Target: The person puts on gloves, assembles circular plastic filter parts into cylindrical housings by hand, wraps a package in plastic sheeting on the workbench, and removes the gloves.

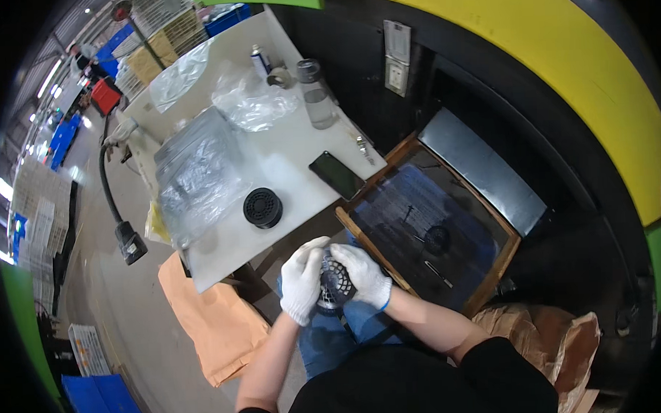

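Above my lap, a round black plastic grille part (pixel 336 285) with a lattice of openings is held between both hands. My left hand (pixel 302 279), in a white glove, closes on its left side, and my right hand (pixel 363 274), gloved likewise, grips its right side. The gloves cover part of its rim. A similar black round grille part (pixel 263 208) rests near the front edge of the white table (pixel 230 246). To the right, a wood-framed tray (pixel 379 256) contains another dark round part (pixel 436 239) and a slim pen-like tool (pixel 438 273).
On the table are clear plastic bags (pixel 198 160), a phone (pixel 337 174), a water bottle (pixel 318 101) and a spray can (pixel 261 61). A gooseneck lamp (pixel 130 242) hangs by the left edge. Orange-tan paper (pixel 207 320) lies below; a brown paper sack (pixel 524 338) is at right.
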A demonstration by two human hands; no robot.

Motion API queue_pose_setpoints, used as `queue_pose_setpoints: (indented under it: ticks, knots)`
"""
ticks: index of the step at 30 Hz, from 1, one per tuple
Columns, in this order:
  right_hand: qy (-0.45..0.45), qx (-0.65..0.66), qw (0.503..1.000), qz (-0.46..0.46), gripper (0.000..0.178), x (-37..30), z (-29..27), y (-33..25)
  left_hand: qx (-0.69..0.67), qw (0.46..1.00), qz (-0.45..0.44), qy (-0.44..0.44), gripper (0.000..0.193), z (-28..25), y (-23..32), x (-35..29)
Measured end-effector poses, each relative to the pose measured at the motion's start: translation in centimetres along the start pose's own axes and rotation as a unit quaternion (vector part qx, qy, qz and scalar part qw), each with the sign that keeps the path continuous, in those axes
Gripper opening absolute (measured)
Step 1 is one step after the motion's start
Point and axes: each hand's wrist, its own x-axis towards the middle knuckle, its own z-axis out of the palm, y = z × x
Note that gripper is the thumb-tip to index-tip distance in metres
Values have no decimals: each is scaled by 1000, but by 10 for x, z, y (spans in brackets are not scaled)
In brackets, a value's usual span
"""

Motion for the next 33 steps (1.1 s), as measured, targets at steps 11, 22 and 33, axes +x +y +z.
queue_pose_setpoints:
  ticks: [11,22,33]
  knots:
    - [-76,-228,737,631,61,-70,-139,142,208,960,-26,186,46,-125,-88,108]
    - [-13,-195,744,639,85,-78,-133,221,535,843,-7,-52,80,-100,-64,149]
    - [380,136,725,558,35,-57,-120,171,561,822,-55,-83,83,-85,-38,140]
